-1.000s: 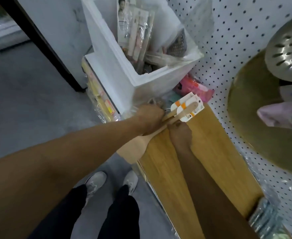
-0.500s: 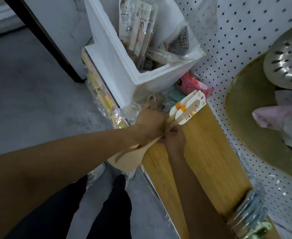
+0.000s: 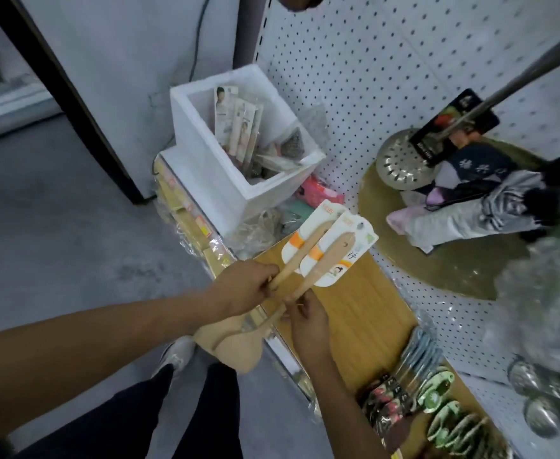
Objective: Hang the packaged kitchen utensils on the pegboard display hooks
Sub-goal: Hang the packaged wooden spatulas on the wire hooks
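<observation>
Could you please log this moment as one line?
left hand: grips spatula handle | right hand: grips second spatula | pegboard: neither hung yet

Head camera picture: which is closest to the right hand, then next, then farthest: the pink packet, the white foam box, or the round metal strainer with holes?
From the right hand:
1. Pink packet, beyond the hand on the wooden shelf, beside the box.
2. White foam box, farther back at the shelf's end.
3. Round metal strainer with holes, hanging far off on the pegboard side.
</observation>
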A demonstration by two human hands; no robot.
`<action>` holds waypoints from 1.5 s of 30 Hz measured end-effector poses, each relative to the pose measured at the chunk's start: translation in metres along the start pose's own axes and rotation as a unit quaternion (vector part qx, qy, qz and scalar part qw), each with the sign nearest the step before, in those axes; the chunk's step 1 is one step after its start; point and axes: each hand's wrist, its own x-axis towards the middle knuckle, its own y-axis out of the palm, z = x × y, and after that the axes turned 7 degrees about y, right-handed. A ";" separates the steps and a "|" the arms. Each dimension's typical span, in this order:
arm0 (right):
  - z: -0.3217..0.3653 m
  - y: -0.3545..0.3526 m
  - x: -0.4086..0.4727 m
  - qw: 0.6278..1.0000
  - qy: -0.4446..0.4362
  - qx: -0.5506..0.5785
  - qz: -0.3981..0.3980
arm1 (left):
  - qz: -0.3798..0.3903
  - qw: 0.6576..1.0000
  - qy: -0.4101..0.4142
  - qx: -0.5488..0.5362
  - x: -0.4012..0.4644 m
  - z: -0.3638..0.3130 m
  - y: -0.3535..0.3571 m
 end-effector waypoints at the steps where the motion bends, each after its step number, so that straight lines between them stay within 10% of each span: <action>1: 0.005 -0.003 -0.016 1.000 -0.010 0.006 -0.003 | -0.005 1.000 0.017 -0.003 -0.009 -0.007 -0.007; 19: 0.028 -0.119 -0.268 0.965 -0.096 0.076 -0.234 | 0.080 0.962 0.260 0.033 -0.095 -0.207 -0.062; 45: -0.278 -0.394 -0.559 0.863 -0.009 0.143 -0.485 | 0.214 0.852 0.476 0.045 -0.160 -0.585 0.251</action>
